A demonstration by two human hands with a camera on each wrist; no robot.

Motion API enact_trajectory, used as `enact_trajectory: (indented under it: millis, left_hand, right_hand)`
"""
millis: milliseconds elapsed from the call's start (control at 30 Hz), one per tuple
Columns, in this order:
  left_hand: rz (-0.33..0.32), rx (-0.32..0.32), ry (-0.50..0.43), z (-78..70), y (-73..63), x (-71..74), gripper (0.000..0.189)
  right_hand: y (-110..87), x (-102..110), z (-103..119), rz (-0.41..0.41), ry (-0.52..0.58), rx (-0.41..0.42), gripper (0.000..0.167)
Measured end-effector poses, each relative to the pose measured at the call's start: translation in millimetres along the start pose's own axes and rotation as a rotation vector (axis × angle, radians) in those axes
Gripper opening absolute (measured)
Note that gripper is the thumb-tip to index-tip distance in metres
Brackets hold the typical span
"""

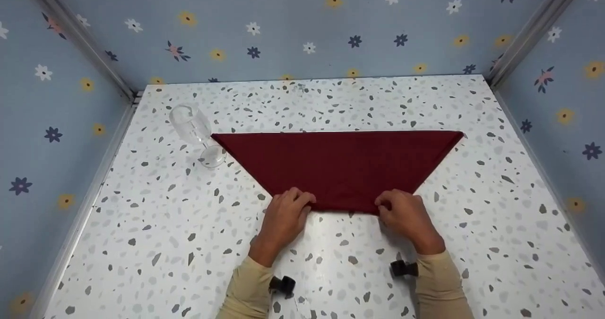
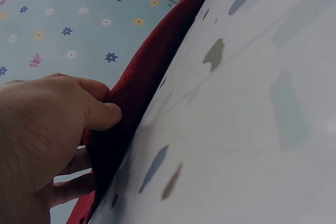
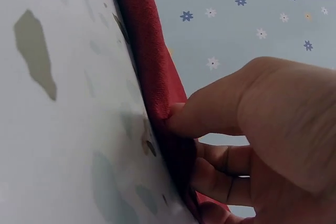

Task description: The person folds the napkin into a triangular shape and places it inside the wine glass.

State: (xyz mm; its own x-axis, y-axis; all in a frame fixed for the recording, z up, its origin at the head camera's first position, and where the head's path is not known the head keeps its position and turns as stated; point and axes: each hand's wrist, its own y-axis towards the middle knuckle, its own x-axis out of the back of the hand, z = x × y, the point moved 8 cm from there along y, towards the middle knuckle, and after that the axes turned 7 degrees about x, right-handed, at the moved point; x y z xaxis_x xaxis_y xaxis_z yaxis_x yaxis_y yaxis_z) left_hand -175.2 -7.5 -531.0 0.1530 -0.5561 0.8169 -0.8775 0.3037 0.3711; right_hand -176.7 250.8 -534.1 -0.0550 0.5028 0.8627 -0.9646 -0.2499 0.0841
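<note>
A dark red cloth napkin (image 1: 340, 163) lies on the speckled table as a trapezoid, its long edge at the far side. My left hand (image 1: 286, 212) pinches the left end of its short near edge, with the thumb (image 2: 102, 115) on the near side and fingers behind. At the right end of that edge, my right hand (image 1: 406, 217) pinches the fabric between thumb (image 3: 184, 121) and curled fingers. In the right wrist view the napkin's edge (image 3: 152, 61) looks rounded and thick. The left wrist view shows the edge (image 2: 152, 56) running between both hands.
A clear stemmed glass (image 1: 191, 125) stands upright by the napkin's far left corner, its foot (image 1: 212, 156) close to the slanted side. Blue flowered panels (image 1: 302, 30) border the table at the back and both sides. A black wrist mount (image 1: 282, 286) sits at the left sleeve.
</note>
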Motion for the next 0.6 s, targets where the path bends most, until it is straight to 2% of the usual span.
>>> enact_trajectory:
  millis: [167, 267, 500, 600]
  left_hand:
    - [-0.001, -0.002, 0.004, 1.7, -0.5, -0.3, 0.012]
    - [0.003, 0.004, 0.010, 2.3, -1.3, 0.1, 0.012]
    - [0.074, 0.028, 0.039, 3.3, -2.1, -2.1, 0.018]
    - [0.070, 0.025, 0.032, 3.5, -0.8, -2.0, 0.015]
  right_hand:
    - [-2.3, -0.8, -0.6, 0.058, 0.006, -0.015, 0.019]
    - [-2.5, -1.1, 0.6, 0.064, 0.003, -0.012, 0.023]
    - [-0.4, 1.3, 3.7, 0.010, -0.031, 0.028, 0.011]
    - [0.0, 3.1, 4.7, -0.026, -0.038, 0.050, 0.007]
